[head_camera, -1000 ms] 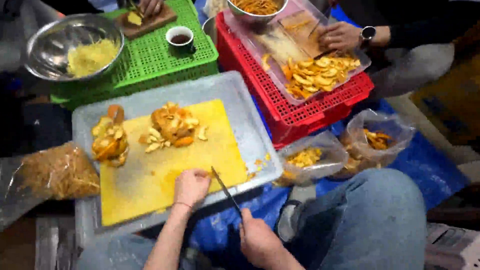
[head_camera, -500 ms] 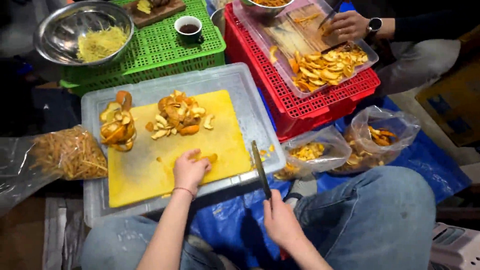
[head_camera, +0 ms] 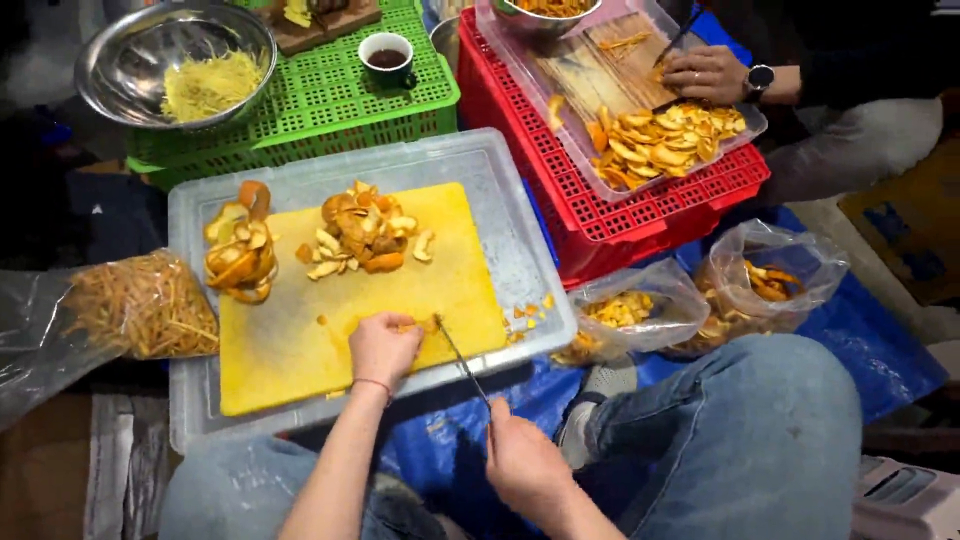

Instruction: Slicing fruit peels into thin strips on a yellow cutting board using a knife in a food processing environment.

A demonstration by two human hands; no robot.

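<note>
A blue tarp [head_camera: 880, 350] is covering the floor under a green crate [head_camera: 300, 95] and a red crate [head_camera: 600, 200], while even light is falling from above and cardboard [head_camera: 900, 225] is lying alongside.

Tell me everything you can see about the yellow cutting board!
The yellow cutting board is a flat rectangle that looks like plastic, marked with orange stains. It lies flat inside a shallow clear plastic tray, slightly turned. Two heaps of orange peel sit at its far end, one partly over the left edge. The left hand presses a small piece of peel on its near part, and the tip of a thin knife, held by the right hand, meets the board beside those fingers.
</note>
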